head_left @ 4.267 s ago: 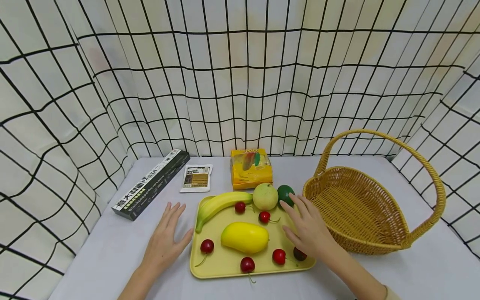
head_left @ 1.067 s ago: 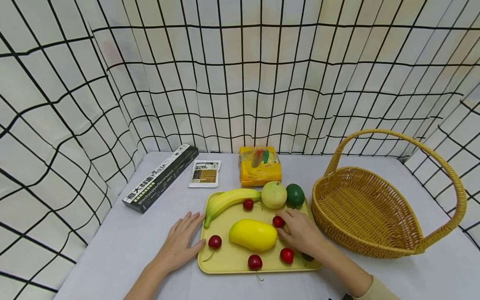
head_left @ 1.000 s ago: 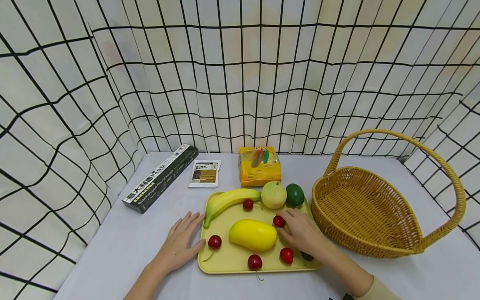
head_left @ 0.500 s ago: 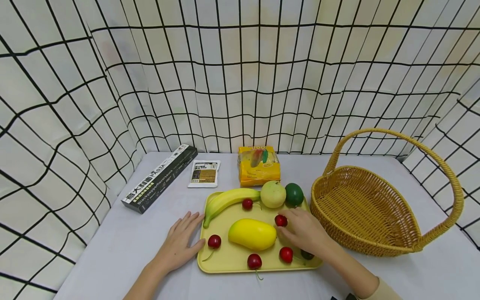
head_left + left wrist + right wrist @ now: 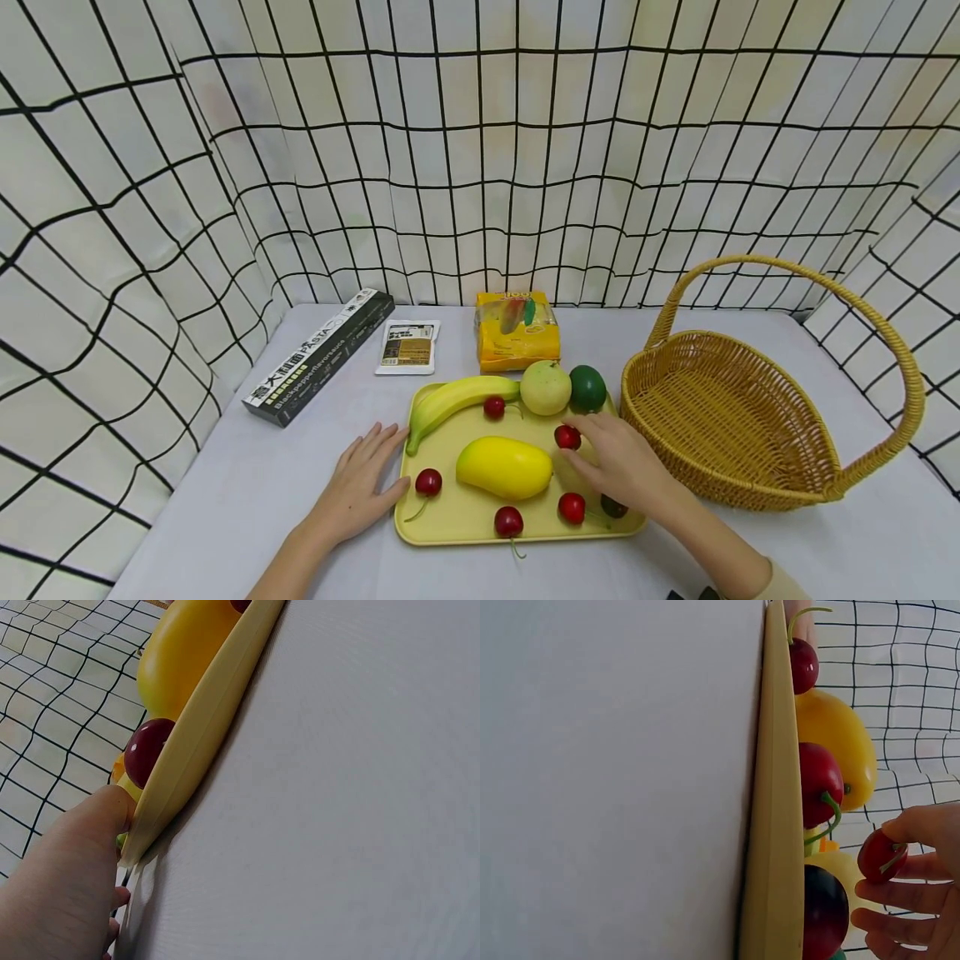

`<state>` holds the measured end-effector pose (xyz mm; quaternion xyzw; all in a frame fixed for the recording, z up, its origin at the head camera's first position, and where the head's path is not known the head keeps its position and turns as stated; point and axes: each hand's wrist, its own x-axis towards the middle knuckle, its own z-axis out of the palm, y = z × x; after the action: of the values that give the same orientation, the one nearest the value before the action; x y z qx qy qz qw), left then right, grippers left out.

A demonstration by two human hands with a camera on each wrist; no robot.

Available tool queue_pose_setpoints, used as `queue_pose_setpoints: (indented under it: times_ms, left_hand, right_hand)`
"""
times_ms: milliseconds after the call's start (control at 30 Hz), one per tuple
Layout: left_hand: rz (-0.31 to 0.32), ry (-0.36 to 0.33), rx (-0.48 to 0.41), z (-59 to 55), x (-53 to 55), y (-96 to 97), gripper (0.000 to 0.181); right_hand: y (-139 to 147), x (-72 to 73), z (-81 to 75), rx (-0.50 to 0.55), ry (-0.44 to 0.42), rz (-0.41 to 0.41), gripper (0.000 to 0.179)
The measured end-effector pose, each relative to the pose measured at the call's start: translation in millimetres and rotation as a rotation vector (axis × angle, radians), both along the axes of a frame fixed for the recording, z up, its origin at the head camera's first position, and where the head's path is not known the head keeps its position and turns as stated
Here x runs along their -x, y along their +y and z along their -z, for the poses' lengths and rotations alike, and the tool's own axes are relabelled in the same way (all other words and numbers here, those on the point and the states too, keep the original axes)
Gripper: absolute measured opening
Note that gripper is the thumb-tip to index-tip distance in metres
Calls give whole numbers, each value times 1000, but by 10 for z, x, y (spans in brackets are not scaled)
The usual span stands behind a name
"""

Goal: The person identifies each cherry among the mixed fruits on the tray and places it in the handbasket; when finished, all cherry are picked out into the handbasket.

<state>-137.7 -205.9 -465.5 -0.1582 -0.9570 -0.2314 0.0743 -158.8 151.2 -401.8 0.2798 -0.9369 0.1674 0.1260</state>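
My right hand pinches a red cherry between thumb and finger, above the right part of the pale yellow tray. In the right wrist view this cherry shows its green stem. Spread fingers of my left hand touch the tray's left edge. On the tray lie a banana, a mango, a pale green round fruit, a dark green fruit and several more cherries. One dark round fruit is partly hidden under my right wrist.
To the right of the tray stands a wicker basket with a tall arched handle. Behind the tray are a yellow packet, a small white sachet and a black pasta box. A white grid-patterned cloth encloses the back and sides.
Over the last four seconds, my right hand has come to the cherry near the mango and taken hold of it. Recently it has drawn the cherry slightly right. My left hand moved onto the tray's edge.
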Motion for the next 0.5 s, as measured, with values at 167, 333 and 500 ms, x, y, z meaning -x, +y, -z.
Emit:
queue_pose_setpoints:
  times_ms: [167,333,500]
  left_hand:
    - [-1,-5,-1,8,2,-3,64]
    - [2,-2,-5,14,0,-6,64]
    - [5,6,-7,7,-2,-6,63]
  right_hand:
    - [35,-8,-56,8,5,11,36]
    - [88,-1,-116,30,11,20,35]
    - [146,1,-166,57,6,46,36]
